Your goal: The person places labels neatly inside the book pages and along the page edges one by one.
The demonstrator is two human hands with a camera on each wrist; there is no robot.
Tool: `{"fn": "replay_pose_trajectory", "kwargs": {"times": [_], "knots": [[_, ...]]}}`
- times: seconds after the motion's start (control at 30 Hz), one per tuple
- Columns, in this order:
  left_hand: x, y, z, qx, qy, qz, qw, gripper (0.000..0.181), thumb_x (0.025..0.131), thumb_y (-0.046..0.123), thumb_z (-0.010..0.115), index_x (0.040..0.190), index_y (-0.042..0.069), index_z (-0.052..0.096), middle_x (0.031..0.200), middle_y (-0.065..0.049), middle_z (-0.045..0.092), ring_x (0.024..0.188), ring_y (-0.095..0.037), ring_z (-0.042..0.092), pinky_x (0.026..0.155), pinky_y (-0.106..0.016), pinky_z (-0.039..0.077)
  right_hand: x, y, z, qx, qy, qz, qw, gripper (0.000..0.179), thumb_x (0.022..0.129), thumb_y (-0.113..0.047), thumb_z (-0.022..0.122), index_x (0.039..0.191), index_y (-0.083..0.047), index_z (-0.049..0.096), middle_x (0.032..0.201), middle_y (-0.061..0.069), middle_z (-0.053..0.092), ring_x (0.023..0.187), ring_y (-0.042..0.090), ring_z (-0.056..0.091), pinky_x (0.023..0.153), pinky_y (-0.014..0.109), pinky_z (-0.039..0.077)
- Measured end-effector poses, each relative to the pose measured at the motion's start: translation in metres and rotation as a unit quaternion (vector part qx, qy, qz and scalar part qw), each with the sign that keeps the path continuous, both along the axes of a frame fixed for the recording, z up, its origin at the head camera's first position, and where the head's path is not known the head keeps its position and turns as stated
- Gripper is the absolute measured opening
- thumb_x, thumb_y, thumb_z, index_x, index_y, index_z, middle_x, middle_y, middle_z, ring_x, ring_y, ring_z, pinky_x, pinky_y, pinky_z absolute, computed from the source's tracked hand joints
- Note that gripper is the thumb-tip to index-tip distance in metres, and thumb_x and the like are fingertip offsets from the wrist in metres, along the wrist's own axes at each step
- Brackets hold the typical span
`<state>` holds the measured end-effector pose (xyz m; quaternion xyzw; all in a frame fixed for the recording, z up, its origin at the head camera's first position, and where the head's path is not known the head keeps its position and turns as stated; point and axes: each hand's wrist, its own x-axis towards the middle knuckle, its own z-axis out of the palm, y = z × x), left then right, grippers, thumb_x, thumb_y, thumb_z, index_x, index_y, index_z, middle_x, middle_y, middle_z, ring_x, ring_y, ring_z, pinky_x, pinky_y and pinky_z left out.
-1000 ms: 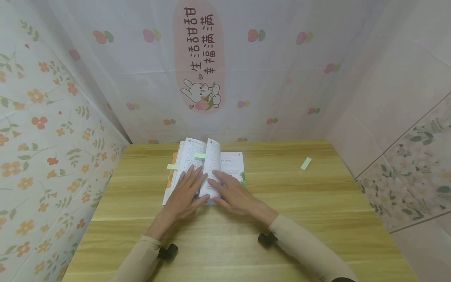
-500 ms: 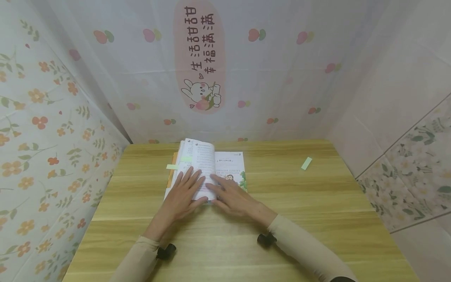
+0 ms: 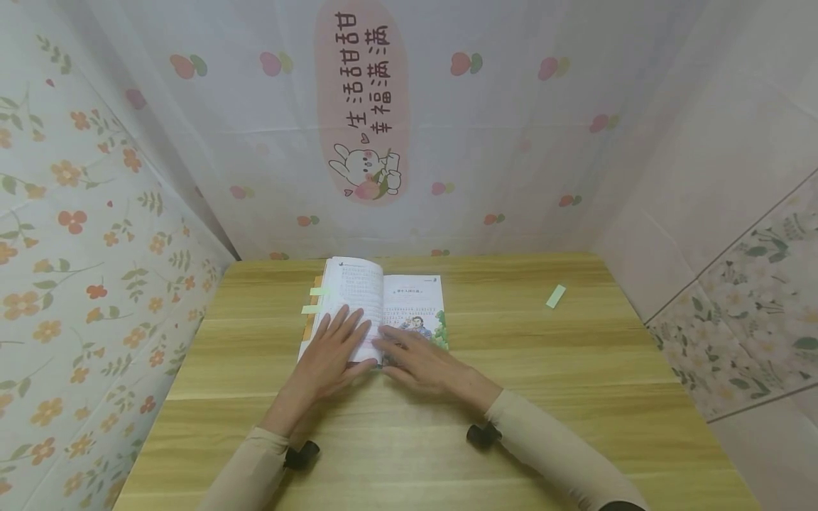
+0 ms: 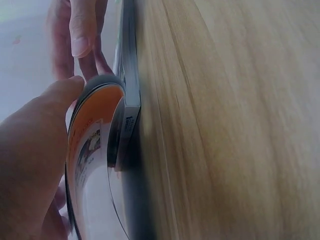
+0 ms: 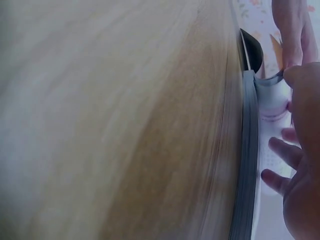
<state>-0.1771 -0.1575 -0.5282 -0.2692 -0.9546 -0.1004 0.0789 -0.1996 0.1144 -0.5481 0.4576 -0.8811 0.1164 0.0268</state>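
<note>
An open book (image 3: 412, 289) lies at the back of the table, its left stack of pages (image 3: 361, 280) bulging upward. My left hand (image 3: 331, 355) rests on that stack with fingers spread and thumb toward the fold. Over the lower part of the illustrated right page lies my right hand (image 3: 424, 362), fingertips right at the fold. Two pale green sticky tabs (image 3: 312, 309) stick out from the left edge. In the left wrist view, the curled left side shows an orange and white printed surface (image 4: 102, 107) underneath. The book's thick right page block (image 5: 247, 165) shows in the right wrist view.
A loose pale green sticky strip (image 3: 555, 297) lies toward the right on the wooden table (image 3: 511, 326). Behind the table hangs a printed curtain (image 3: 498, 142), with a flowered cloth (image 3: 96, 234) along the left side.
Pages have swung over from the fold to the left side, uncovering the right page's picture. The upper green tab has shifted left to the book's edge. The left hand has barely moved.
</note>
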Motion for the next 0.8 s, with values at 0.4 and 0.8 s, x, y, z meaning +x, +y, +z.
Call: {"fn": "replay_pose_trajectory", "kwargs": {"times": [0.4,0.8], "knots": [[-0.001,0.003,-0.004,0.01,-0.031,-0.007,0.9994,0.082,0.108,0.056,0.07,0.171,0.008,0.049,0.184,-0.013,0.041,0.174,-0.045,0.03,0.14,-0.07,0.026,0.0,0.001,-0.001,-0.002,0.019,0.019,0.9996,0.059,0.12,-0.045,0.05,0.171,-0.015,0.05,0.179,0.008,0.049,0.167,0.034,0.046,0.138,0.053,0.04],[-0.003,0.008,-0.01,0.012,-0.064,0.004,0.9979,0.088,0.107,0.056,0.071,0.175,0.009,0.042,0.187,-0.015,0.033,0.175,-0.047,0.025,0.14,-0.072,0.025,-0.001,0.007,0.004,0.017,-0.002,0.006,0.9998,0.059,0.12,-0.046,0.047,0.171,-0.016,0.051,0.18,0.008,0.048,0.169,0.037,0.043,0.139,0.058,0.036]]}}
